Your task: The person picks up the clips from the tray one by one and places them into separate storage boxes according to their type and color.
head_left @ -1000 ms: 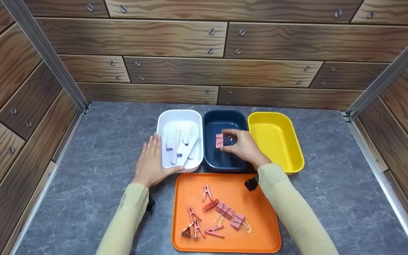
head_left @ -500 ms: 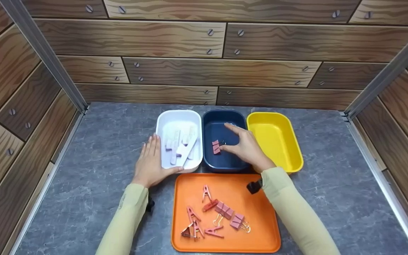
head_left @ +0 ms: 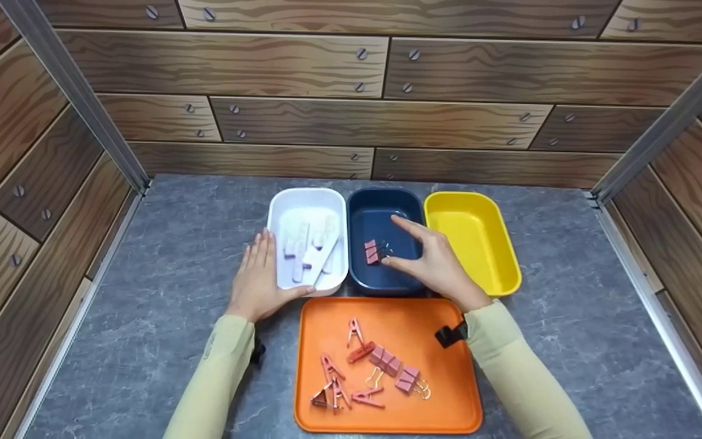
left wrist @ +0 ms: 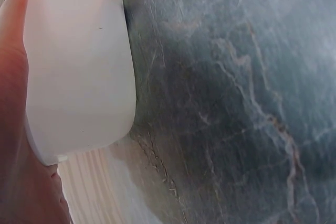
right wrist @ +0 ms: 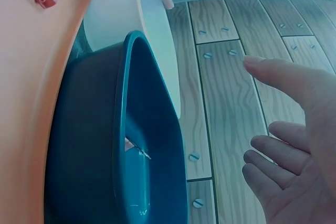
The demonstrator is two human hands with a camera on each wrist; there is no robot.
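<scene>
My left hand (head_left: 256,280) rests against the white bin (head_left: 275,204) with its fingers straight along the left wall and its thumb at the near rim. Whitish sticks and small blocks (head_left: 299,253) lie inside that bin. Over the navy bin (head_left: 360,283) is my right hand (head_left: 433,256), thumb and fingers spread apart and holding nothing. A pink binder clip (head_left: 371,252) lies on the navy bin's floor, close to the right thumb. In the right wrist view, the bin wall hides most of that clip.
A yellow bin (head_left: 473,244) stands beside the navy one. In front, an orange tray (head_left: 436,414) carries pink binder clips (head_left: 407,379), several pink clothespins (head_left: 368,397) and a copper-coloured clip (head_left: 320,398). Wood-patterned walls (head_left: 381,122) enclose the grey table (head_left: 205,219).
The right hand has let go of the pink binder clip, which dropped to the navy bin's floor. That hand has spread and drawn back to the right. The left hand has stayed put.
</scene>
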